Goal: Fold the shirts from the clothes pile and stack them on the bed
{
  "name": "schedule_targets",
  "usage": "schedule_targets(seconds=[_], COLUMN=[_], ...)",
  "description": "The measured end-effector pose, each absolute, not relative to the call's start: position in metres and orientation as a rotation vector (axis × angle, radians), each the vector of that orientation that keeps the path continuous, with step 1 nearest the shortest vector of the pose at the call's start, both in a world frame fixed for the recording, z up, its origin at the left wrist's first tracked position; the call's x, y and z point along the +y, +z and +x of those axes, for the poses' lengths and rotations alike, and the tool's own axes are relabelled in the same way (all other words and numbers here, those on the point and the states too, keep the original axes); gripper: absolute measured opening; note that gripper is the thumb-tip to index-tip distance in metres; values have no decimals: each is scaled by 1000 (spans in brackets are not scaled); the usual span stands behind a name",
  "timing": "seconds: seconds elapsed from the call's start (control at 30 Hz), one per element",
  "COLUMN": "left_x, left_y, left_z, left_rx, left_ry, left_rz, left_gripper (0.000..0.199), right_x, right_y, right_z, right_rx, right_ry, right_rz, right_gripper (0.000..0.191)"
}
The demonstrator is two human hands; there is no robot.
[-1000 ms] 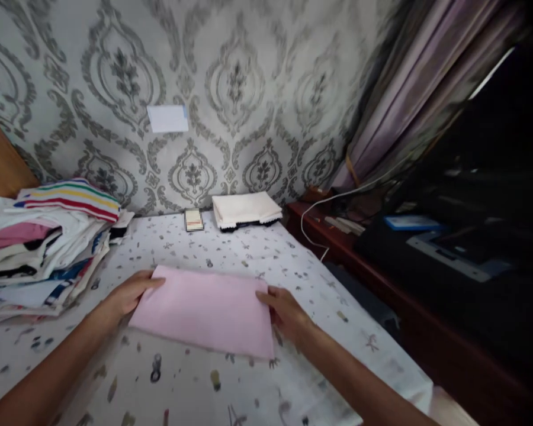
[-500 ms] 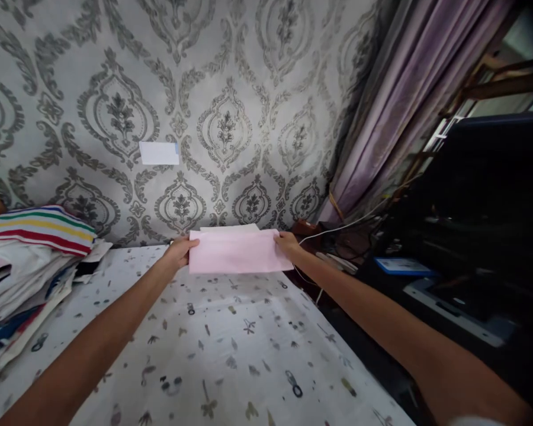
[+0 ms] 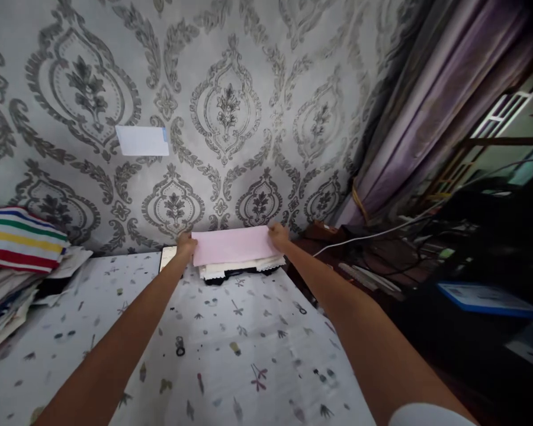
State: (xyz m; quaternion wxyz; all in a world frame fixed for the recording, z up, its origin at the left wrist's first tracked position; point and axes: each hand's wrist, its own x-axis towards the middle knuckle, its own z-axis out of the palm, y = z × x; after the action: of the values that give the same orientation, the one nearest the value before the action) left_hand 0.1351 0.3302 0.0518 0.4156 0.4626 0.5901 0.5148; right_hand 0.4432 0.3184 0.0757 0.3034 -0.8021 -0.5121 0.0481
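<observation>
A folded pink cloth [image 3: 231,245] lies over a small stack at the far end of the bed. My left hand [image 3: 186,244] grips its left end, and my right hand [image 3: 278,236] has hold of the right end with the fingers closed. Beneath the pink cloth, folded cream fabric with a scalloped edge [image 3: 213,273] and a black piece [image 3: 215,281] stick out toward me. Just left of my left hand lies a flat, light-coloured rectangular object [image 3: 167,256], partly behind my wrist.
A pile of folded clothes with a striped cloth [image 3: 22,239] on top sits at the left. The patterned wall [image 3: 224,171] rises behind the bedsheet [image 3: 213,355]. Right of the bed are a white cable [image 3: 359,238], a blue-edged flat object [image 3: 484,299] and a purple curtain [image 3: 426,118].
Both hands have moved the pink cloth back toward the wall and onto the stack, whose cream and black edges now show in front. The view has shifted closer.
</observation>
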Motion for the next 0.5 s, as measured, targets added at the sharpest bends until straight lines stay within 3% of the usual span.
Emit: schedule_targets(seconds=[0.1,0.2,0.3,0.4,0.5], left_x=[318,307,302,305,309], left_y=[53,60,55,36,22], left_z=[134,151,177,191,191], left_rx=[1554,1495,1343,1370,1389], left_ry=[1344,1339,1038,699,676], left_rz=[1330,1820,2352,2361,2270], left_gripper=[52,53,53,55,55], right_x=[311,309,312,316,320], right_y=[71,70,56,31,15], right_z=[436,426,422,429,439], right_rx=[-1425,-1688,-1899,-1928,-1885], right_ry=[15,-37,47,191,281], right_rz=[-2135,-1981,-1885,-1926,-1946], right_gripper=[38,43,47,51,50])
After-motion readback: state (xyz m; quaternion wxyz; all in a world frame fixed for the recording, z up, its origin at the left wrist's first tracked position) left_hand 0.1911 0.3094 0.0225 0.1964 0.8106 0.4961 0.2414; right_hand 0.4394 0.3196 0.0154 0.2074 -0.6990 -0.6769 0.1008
